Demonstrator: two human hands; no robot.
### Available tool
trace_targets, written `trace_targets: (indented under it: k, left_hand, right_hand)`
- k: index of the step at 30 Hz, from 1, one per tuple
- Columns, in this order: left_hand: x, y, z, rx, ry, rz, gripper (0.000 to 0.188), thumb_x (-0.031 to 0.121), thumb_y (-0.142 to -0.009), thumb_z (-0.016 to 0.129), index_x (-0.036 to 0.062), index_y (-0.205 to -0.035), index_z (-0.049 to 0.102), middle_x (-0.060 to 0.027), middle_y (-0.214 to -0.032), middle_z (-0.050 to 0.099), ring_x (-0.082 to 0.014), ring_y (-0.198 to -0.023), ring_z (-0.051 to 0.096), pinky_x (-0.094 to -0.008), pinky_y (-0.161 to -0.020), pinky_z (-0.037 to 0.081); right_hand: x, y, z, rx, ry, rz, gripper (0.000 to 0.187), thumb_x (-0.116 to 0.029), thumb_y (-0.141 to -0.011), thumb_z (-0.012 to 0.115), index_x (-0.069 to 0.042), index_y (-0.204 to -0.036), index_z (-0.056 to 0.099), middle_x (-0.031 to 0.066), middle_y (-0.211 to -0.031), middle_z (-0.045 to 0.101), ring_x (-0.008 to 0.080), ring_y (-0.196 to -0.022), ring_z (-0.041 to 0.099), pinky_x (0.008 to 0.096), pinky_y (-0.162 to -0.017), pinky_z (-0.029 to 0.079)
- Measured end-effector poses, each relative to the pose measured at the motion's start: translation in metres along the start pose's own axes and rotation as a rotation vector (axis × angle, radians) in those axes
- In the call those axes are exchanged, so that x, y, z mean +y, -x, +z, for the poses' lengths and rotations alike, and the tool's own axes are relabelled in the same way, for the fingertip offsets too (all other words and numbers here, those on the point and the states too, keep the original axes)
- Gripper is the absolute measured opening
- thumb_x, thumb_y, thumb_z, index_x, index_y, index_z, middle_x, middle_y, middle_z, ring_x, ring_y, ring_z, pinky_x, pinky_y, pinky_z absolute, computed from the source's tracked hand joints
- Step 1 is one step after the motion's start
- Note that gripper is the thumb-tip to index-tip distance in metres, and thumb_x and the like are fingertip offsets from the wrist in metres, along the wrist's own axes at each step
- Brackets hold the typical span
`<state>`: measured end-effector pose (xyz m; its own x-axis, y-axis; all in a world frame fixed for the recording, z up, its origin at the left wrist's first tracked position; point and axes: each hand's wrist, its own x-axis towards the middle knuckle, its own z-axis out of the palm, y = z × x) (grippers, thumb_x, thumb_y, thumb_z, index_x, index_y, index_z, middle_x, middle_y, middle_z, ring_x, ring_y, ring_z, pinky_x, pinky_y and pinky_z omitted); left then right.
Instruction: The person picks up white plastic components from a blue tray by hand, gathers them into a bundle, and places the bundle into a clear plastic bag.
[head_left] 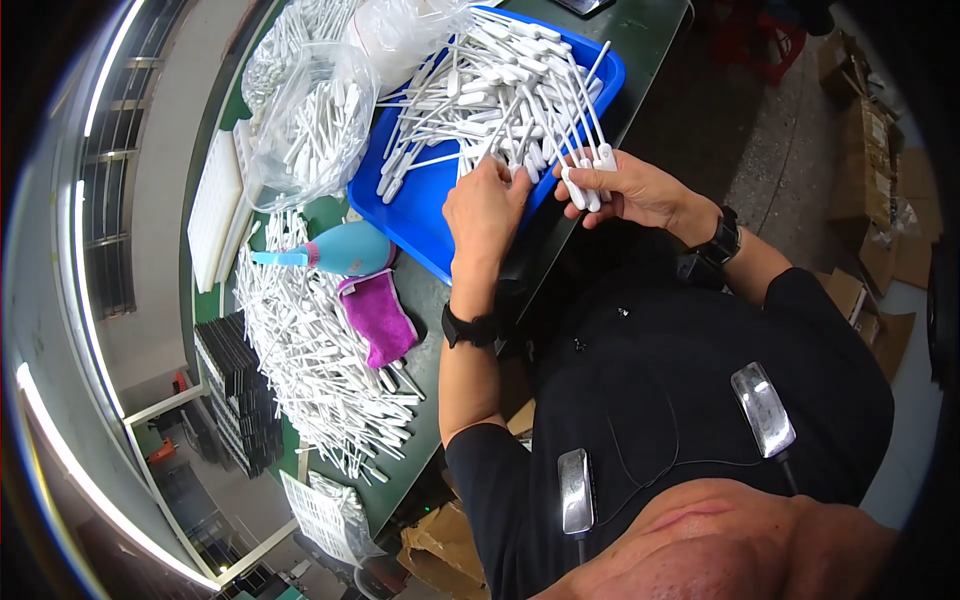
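A blue tray (424, 207) holds a heap of white sticks with thick, flat ends (490, 85). My right hand (640, 190), at the tray's near right edge, is closed around several of these white sticks (588, 185). Their thick ends point toward me and the thin shafts reach up over the tray. At the near side of the heap, inside the tray, is my left hand (484, 210). Its fingers are curled together against the sticks there; whether a stick is pinched between them is hidden.
Left of the tray lie a big loose pile of white sticks (310, 350), a light-blue bottle (350, 248), a purple cloth (378, 318) and a clear bag of sticks (315, 130). Black stacked trays (238, 385) stand beyond. Cardboard boxes (865, 150) are at the right.
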<state>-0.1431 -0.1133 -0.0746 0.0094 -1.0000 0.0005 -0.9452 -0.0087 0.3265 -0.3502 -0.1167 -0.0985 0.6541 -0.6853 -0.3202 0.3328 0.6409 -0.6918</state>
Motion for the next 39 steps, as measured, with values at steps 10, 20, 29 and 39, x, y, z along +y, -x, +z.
trace_targets:
  k: [10,20,29,39]
  left_hand:
    - [0.029,0.044,-0.008,0.059,0.392,-0.076,0.025,0.024,-0.084,0.067,0.0030,-0.076,0.056,-0.0116,-0.067,0.066,-0.0302,-0.067,0.067,-0.0384,-0.054,0.049]
    - [0.041,0.059,0.011,0.251,0.098,0.216,0.024,0.024,-0.092,0.061,0.0041,-0.080,0.059,-0.0144,-0.074,0.065,-0.0302,-0.061,0.064,-0.0374,-0.053,0.047]
    - [-0.014,0.024,-0.009,0.140,-0.144,-0.124,0.040,0.041,-0.092,0.058,0.0020,-0.087,0.061,-0.0169,-0.081,0.067,-0.0350,-0.075,0.065,-0.0442,-0.066,0.049]
    - [-0.049,0.019,0.002,-0.065,0.047,-0.226,0.043,0.042,-0.091,0.056,0.0002,-0.083,0.062,-0.0232,-0.084,0.067,-0.0401,-0.081,0.065,-0.0474,-0.071,0.049]
  right_hand:
    - [0.011,-0.008,0.000,0.040,-0.056,-0.043,0.034,-0.021,-0.093,0.064,-0.005,-0.122,0.056,0.0059,-0.108,0.066,0.0142,-0.096,0.066,0.0307,-0.079,0.059]
    - [0.012,-0.011,0.003,0.034,-0.020,-0.010,0.028,-0.020,-0.092,0.065,-0.006,-0.116,0.058,0.0026,-0.102,0.065,0.0123,-0.090,0.066,0.0312,-0.077,0.059]
    - [0.001,-0.003,-0.001,0.052,-0.171,0.087,0.025,-0.019,-0.091,0.065,-0.007,-0.112,0.058,0.0027,-0.096,0.066,0.0132,-0.083,0.066,0.0309,-0.067,0.060]
    - [0.001,0.002,-0.002,-0.067,-0.268,0.127,0.030,-0.014,-0.091,0.063,-0.005,-0.120,0.056,0.0043,-0.103,0.065,0.0133,-0.084,0.065,0.0302,-0.069,0.059]
